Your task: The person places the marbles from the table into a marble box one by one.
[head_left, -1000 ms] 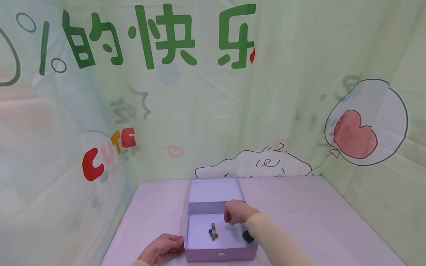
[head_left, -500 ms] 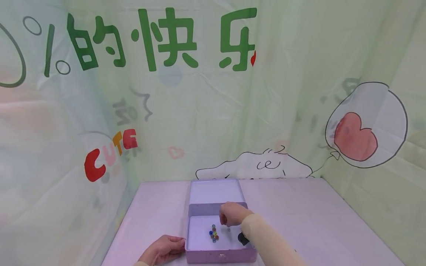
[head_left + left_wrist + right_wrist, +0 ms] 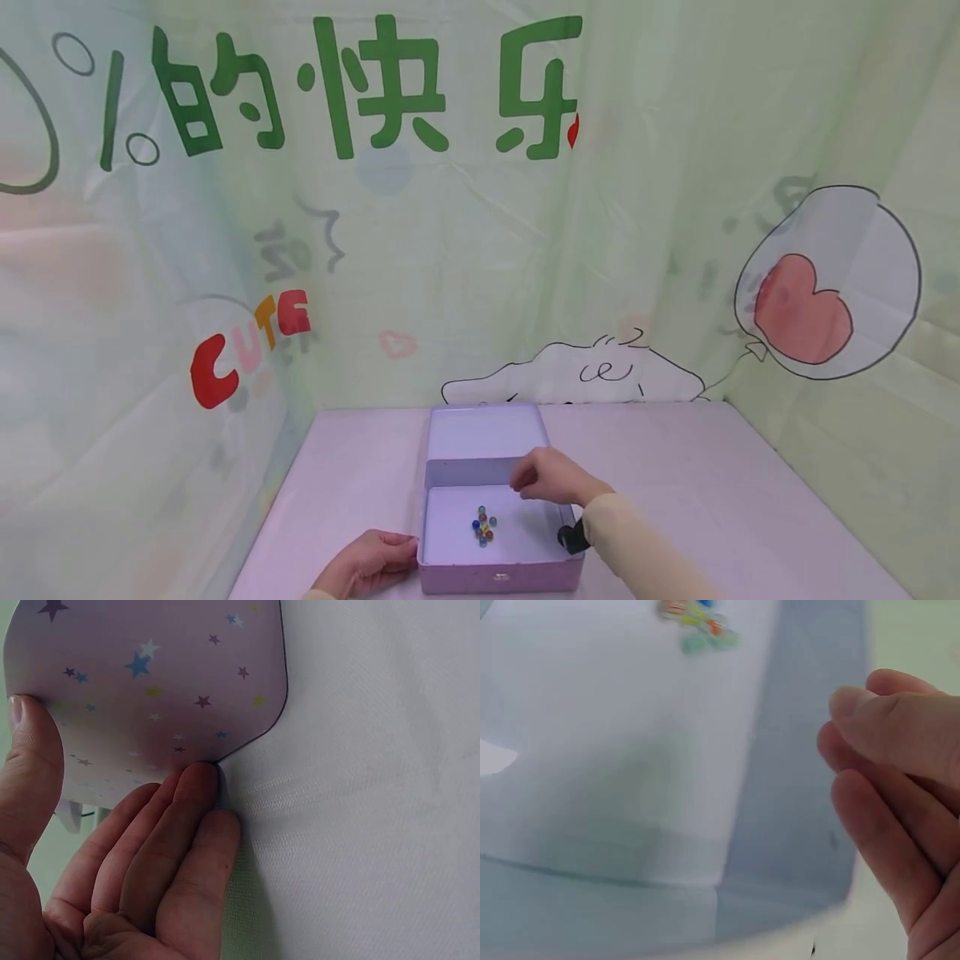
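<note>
A shallow lilac metal box (image 3: 450, 577) stands with its lid (image 3: 487, 432) tilted back. Several small glass marbles (image 3: 483, 533) lie clustered on its pale floor, left of the middle. My left hand (image 3: 371, 560) rests against the box's front left corner; in the left wrist view its thumb and fairly straight fingertips touch the star-printed outer wall (image 3: 172, 682). Above the box's right half hovers my right hand (image 3: 555, 477). Its fingers (image 3: 877, 840) are loosely bent, and nothing shows between thumb and fingertips in the right wrist view. Those marbles (image 3: 697, 630) look blurred there.
A black wrist device (image 3: 573, 536) sits below my right wrist, over the box's right wall. The pale table (image 3: 675, 475) extends to both sides. Printed curtains (image 3: 480, 250) enclose it at the back and sides.
A marble that appeared under my right hand half a second ago now lies beside the cluster, further left. My right hand has moved right, its fingers loosened. My left hand stays at the box.
</note>
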### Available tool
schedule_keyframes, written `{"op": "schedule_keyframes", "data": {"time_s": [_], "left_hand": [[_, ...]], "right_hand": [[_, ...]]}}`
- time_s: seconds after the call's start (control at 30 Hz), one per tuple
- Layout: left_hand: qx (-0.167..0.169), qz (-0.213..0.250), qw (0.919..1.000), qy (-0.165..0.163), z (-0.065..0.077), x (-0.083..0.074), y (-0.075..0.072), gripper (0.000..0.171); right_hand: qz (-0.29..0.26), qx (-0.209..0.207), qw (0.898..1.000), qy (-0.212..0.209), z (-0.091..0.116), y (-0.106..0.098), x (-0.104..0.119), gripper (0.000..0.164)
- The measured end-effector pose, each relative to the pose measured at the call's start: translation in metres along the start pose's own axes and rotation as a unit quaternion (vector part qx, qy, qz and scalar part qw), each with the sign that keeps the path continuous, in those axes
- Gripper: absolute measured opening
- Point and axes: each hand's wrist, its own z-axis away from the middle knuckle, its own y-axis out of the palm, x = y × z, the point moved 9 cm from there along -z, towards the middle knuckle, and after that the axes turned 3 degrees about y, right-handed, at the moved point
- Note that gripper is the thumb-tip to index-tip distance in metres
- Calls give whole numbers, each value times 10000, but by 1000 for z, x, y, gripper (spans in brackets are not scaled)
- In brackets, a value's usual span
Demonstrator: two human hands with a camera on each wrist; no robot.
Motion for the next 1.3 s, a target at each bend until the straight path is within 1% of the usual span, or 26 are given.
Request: {"op": "schedule_keyframes", "data": {"time_s": [0.13, 0.27, 0.37, 0.47, 0.53, 0.6, 0.7, 0.8, 0.9, 1.07, 1.17, 1.3], "left_hand": [[0, -17, 10000, -47, -1, -1, -1, 37], [-16, 24, 10000, -34, -1, -1, -2, 36], [-4, -15, 10000, 8, 0, -3, -1, 35], [-6, -64, 10000, -8, 0, -5, -1, 35], [2, -71, 10000, -22, 0, -6, 0, 35], [-2, -82, 10000, -44, 1, -5, 0, 35], [-18, -75, 10000, -60, 2, -5, 0, 35], [-49, -57, 9999, -103, 2, -4, 1, 35], [-61, -40, 9999, -148, 2, -3, 2, 35], [-47, -54, 9998, -162, 1, -2, 3, 36], [-61, -59, 9999, -144, 1, -2, 2, 36], [-53, -33, 9999, -129, 1, -1, 1, 35]], "right_hand": [[-495, -507, 9974, 108, 25, -31, -30, 13], [-802, -851, 9923, 413, 59, -55, -72, 20], [-861, -1090, 9868, 833, 89, -72, -104, 21], [-809, -1306, 9797, 1289, 117, -85, -132, 21], [-750, -1383, 9762, 1490, 130, -91, -146, 21], [-721, -1393, 9750, 1573, 139, -94, -157, 22], [-711, -1365, 9751, 1597, 145, -91, -169, 23], [-776, -1306, 9757, 1581, 149, -82, -179, 24], [-956, -1172, 9767, 1525, 153, -66, -188, 24], [-1370, -849, 9749, 1533, 167, -33, -205, 24], [-1595, -720, 9744, 1412, 173, -21, -209, 26], [-1627, -773, 9747, 1323, 174, -16, -208, 28]]}}
